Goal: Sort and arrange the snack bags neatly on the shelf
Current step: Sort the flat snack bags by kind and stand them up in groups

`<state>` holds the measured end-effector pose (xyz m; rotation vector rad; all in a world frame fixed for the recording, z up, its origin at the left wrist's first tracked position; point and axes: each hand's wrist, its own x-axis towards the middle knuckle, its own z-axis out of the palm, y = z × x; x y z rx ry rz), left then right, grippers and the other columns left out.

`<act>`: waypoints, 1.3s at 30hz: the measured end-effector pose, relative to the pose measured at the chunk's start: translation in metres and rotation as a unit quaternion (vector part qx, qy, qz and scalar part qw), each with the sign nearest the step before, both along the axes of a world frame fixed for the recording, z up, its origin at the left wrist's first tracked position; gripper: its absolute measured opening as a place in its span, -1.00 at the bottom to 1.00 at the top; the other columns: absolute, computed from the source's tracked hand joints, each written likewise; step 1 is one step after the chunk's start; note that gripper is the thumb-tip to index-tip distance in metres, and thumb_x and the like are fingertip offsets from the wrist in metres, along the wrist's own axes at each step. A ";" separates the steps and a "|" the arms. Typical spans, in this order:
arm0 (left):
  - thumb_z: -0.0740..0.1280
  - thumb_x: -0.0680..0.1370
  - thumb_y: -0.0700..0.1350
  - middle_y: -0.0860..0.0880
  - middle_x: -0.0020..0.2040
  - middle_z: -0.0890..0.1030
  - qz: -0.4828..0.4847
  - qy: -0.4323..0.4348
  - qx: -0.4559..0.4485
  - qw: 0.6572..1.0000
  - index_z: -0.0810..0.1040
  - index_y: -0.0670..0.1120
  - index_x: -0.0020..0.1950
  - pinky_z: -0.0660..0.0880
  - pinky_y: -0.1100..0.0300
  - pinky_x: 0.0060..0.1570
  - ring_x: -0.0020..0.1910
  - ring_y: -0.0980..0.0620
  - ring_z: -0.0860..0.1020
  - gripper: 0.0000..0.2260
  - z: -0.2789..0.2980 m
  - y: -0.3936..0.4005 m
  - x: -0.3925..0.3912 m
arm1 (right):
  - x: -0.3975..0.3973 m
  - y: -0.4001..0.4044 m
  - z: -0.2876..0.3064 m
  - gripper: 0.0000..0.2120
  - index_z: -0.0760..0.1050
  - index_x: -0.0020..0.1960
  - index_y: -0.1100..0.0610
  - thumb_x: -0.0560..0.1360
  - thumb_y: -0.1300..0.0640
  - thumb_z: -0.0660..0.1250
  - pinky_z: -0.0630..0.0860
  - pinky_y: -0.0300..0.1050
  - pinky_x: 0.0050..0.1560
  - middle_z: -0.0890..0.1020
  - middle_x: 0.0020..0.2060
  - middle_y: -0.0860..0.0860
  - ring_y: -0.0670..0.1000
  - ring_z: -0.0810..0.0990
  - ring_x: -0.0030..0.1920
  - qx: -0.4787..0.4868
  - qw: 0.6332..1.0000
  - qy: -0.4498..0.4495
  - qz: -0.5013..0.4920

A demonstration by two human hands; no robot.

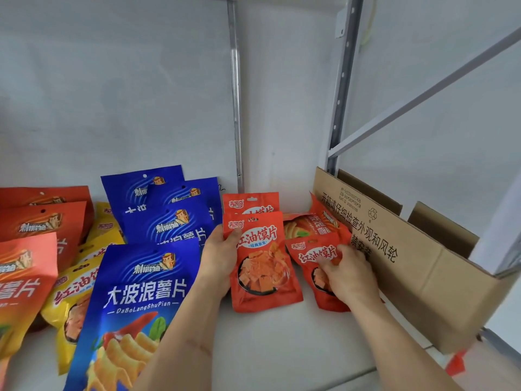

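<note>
Sorting red snack bags on shelf [282, 348] | L hand [218, 256] grip pinches upright red bag [262, 266] at its edge | R hand [348, 273] grip curls on 2nd red bag [313, 256] nr cardboard box [417, 266] | next, prob: stand 2nd w/ red row, right of blue chip bags [169, 221].

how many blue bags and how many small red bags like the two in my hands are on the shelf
blue bags: 4
small red bags: 3 (one in each hand, one standing behind)
total: 7
</note>
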<state>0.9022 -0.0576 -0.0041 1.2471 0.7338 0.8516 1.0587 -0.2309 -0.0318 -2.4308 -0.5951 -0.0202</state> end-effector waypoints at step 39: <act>0.24 0.68 -0.03 0.02 -0.04 0.71 0.075 0.016 0.061 0.995 0.53 0.04 0.08 0.68 0.10 -0.23 -0.16 0.05 0.72 -0.91 0.008 -0.006 -0.008 | -0.036 0.065 0.045 -0.60 0.52 -0.24 0.11 0.58 -0.17 0.22 0.48 -0.07 -0.05 0.62 -0.25 0.00 0.10 0.61 -0.10 0.252 0.945 0.204 0.040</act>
